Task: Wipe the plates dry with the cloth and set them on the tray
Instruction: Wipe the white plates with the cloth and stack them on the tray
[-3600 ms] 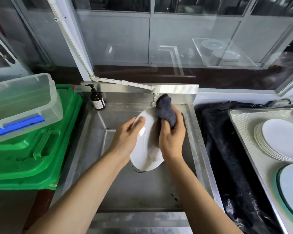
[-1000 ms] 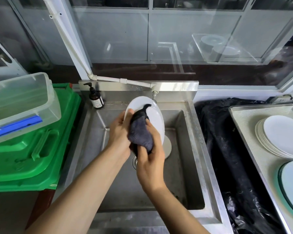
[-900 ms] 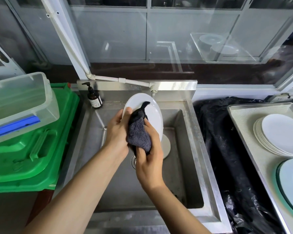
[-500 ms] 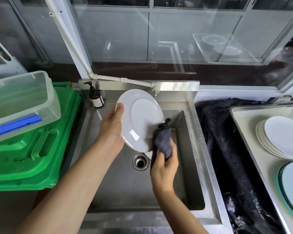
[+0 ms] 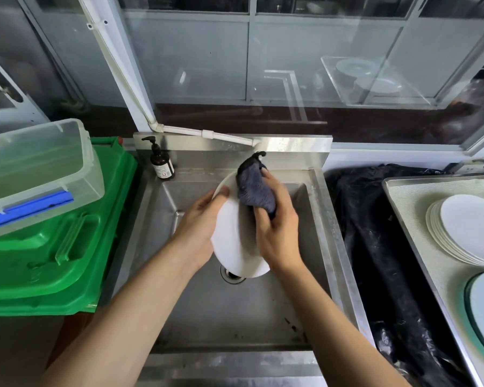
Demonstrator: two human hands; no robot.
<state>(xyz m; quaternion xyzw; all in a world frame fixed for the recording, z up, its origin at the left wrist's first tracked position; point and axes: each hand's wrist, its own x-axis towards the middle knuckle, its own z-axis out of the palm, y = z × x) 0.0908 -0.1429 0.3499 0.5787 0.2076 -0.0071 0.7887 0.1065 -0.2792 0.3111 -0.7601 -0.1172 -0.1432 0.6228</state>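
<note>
over the sink (image 5: 323, 219), our left hand (image 5: 199, 230) grips the plate (image 5: 235, 241) on edge; our right hand (image 5: 277, 227) clutches the cloth (image 5: 256, 188) against it. we advise rim-to-rim strokes, firm hold, before the tray (image 5: 403, 196).

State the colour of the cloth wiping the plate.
Dark grey-blue cloth; the head view shows it best.
</note>
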